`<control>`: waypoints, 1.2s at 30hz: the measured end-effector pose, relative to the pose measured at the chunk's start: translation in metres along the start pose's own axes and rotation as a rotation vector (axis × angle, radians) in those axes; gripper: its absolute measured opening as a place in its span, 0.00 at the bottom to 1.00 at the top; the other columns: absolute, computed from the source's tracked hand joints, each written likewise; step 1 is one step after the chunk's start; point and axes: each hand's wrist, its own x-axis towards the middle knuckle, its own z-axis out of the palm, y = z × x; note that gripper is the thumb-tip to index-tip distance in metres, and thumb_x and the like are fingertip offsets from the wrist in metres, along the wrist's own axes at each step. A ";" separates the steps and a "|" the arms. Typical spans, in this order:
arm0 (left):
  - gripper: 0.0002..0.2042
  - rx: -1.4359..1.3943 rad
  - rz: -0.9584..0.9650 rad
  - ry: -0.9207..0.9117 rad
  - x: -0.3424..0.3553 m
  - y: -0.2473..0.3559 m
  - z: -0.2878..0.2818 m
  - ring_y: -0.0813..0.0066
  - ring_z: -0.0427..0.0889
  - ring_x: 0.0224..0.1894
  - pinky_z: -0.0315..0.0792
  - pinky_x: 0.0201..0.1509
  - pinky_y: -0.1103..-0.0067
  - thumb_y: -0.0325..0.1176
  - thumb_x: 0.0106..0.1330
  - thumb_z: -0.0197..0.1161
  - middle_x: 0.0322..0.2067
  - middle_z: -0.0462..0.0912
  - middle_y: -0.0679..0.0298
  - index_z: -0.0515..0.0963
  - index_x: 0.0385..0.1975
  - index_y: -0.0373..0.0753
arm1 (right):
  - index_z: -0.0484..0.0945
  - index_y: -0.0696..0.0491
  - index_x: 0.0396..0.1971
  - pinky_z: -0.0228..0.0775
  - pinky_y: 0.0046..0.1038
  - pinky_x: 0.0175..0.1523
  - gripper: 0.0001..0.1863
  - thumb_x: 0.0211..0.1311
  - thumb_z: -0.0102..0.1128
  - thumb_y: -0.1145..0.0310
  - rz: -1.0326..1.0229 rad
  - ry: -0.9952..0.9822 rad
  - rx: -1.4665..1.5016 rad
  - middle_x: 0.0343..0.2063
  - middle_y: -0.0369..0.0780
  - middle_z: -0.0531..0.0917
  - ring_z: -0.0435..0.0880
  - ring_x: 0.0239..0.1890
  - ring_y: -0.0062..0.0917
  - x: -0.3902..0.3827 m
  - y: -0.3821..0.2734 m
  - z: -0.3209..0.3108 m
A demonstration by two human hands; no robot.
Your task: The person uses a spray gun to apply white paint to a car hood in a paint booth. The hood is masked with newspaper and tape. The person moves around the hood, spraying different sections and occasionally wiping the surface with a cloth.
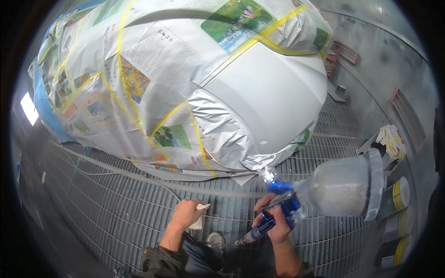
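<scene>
In my right hand (279, 227) is a blue spray gun (278, 186), gripped by its handle, with a large cloudy paint cup (336, 185) pointing right. The gun's silver nozzle faces the car, near its lower masked edge. My left hand (186, 213) is closed around a white cloth or paper (197, 224), part of which hangs below the fingers. A pale grey-white car panel (273, 88) lies bare ahead of me. Newspaper sheets (171, 60) cover the rest of the car, held by yellow tape (121, 41).
A hose (139, 175) crosses the metal grating floor (111, 204) from the far left toward my left hand. Several paint buckets (401, 192) stand along the right wall. Crumpled masking paper (390, 140) lies beyond them. Blue sheeting (47, 111) shows at the car's left end.
</scene>
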 end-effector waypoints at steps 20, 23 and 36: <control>0.15 0.012 -0.017 -0.078 0.002 0.005 0.003 0.50 0.84 0.28 0.77 0.36 0.65 0.44 0.61 0.69 0.22 0.83 0.50 0.85 0.38 0.39 | 0.68 0.53 0.32 0.83 0.29 0.27 0.19 0.71 0.54 0.51 -0.073 0.050 0.049 0.43 0.47 0.75 0.79 0.45 0.33 -0.011 -0.013 -0.017; 0.15 0.012 0.017 -0.069 0.002 0.004 0.002 0.50 0.84 0.28 0.77 0.36 0.66 0.44 0.60 0.70 0.22 0.83 0.50 0.85 0.38 0.38 | 0.69 0.54 0.34 0.83 0.29 0.26 0.19 0.71 0.54 0.51 -0.066 0.081 0.076 0.43 0.46 0.75 0.79 0.45 0.33 -0.018 -0.012 -0.023; 0.13 -0.005 0.011 -0.088 0.004 0.011 0.003 0.53 0.86 0.28 0.78 0.34 0.68 0.41 0.60 0.71 0.22 0.83 0.48 0.85 0.37 0.37 | 0.69 0.58 0.51 0.80 0.23 0.26 0.24 0.74 0.45 0.50 -0.126 0.351 0.089 0.42 0.40 0.76 0.79 0.44 0.24 -0.029 -0.009 -0.047</control>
